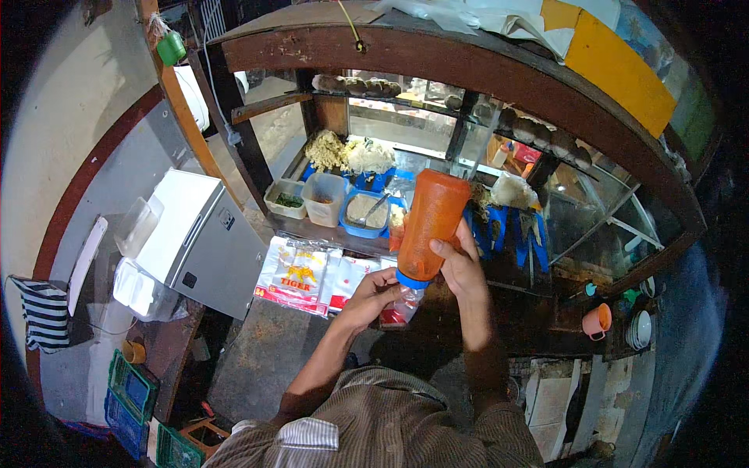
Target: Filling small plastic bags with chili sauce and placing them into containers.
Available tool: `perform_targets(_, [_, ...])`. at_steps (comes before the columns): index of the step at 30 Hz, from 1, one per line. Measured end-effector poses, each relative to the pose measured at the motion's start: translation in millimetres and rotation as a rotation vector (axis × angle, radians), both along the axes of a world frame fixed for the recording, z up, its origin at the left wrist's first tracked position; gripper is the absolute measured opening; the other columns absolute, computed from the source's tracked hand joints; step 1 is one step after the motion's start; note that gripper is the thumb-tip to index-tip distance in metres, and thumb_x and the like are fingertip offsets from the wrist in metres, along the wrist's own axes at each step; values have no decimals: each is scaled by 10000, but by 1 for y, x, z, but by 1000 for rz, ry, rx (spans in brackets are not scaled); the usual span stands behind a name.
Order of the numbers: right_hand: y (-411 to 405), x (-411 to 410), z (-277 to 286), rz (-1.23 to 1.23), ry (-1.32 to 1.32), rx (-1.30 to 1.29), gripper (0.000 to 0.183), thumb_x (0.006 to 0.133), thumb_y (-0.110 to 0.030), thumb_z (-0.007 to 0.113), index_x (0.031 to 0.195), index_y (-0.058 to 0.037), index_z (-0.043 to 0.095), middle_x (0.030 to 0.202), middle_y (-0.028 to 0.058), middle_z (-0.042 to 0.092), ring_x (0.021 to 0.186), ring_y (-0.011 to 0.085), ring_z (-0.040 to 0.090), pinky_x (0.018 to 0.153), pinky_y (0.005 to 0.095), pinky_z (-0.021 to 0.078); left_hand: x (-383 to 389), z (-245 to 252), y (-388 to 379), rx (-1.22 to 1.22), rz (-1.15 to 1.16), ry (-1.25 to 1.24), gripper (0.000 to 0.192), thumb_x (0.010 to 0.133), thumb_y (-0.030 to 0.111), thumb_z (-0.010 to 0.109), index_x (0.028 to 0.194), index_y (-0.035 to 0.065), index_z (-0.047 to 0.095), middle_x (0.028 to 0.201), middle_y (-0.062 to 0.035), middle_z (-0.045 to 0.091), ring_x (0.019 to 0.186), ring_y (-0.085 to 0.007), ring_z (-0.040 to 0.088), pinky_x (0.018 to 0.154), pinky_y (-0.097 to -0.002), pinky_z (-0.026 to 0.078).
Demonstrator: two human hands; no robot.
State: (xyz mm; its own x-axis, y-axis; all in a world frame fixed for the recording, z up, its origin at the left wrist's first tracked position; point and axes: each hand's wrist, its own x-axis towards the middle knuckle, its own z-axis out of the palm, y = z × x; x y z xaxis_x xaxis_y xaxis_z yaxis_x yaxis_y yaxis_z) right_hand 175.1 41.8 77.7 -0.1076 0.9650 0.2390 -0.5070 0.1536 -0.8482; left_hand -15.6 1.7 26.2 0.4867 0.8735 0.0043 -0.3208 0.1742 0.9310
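An orange-red squeeze bottle [434, 225] of sauce with a blue cap is held upside down before me. My right hand [459, 260] grips its lower side, the thumb across the front. My left hand [374, 295] pinches at a small clear plastic bag [411, 297] around the cap's tip. Behind the bottle, on the cart's shelf, are a blue tub [366, 213] of pale granules with a spoon, a clear container [325, 199] and a container of chopped greens [287, 199]. Packs of plastic bags [298, 278] hang below the shelf edge.
Piles of noodles [351, 153] lie inside the glass-sided cart. A grey-and-white chest freezer [208, 234] stands at left, with green crates [133, 386] lower down. A pink mug [597, 322] and stacked bowls [639, 329] are at right. The cart's wooden beam [439, 61] spans the top.
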Motion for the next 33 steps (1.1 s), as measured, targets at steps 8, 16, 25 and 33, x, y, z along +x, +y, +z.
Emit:
perform_targets(8, [-2, 3, -5, 54, 0, 16, 800, 804, -7, 754, 1487, -54, 340, 1404, 106, 530, 1290, 238, 525, 1102, 413, 400, 2, -3, -4, -21, 13, -25, 283, 955, 56, 633, 1235, 23, 609, 1094, -20, 684, 981, -105, 624, 879, -275, 490])
perform_targets(16, [-1, 4, -5, 90, 33, 101, 811, 758, -28, 790, 1450, -41, 366, 1385, 122, 540, 1285, 262, 532, 1097, 441, 411, 2, -22, 0, -18, -11, -54, 310, 958, 66, 636, 1265, 33, 612, 1103, -37, 701, 957, -109, 654, 845, -283, 532])
perform_targets(25, [-2, 4, 3, 70, 47, 66, 756, 771, 17, 757, 1428, -35, 386, 1356, 133, 563, 1260, 271, 555, 1090, 447, 419, -6, -5, -2, -195, -68, -246, 292, 970, 43, 595, 1258, 0, 613, 1087, -48, 701, 1001, -127, 656, 909, -310, 522])
perform_targets(33, [-3, 3, 4, 52, 41, 77, 744, 774, 24, 775, 1416, -26, 402, 1360, 135, 566, 1263, 264, 556, 1091, 437, 417, 2, -19, 2, -38, -52, -102, 257, 968, 37, 596, 1218, 2, 640, 1074, -54, 707, 982, -131, 658, 886, -294, 526])
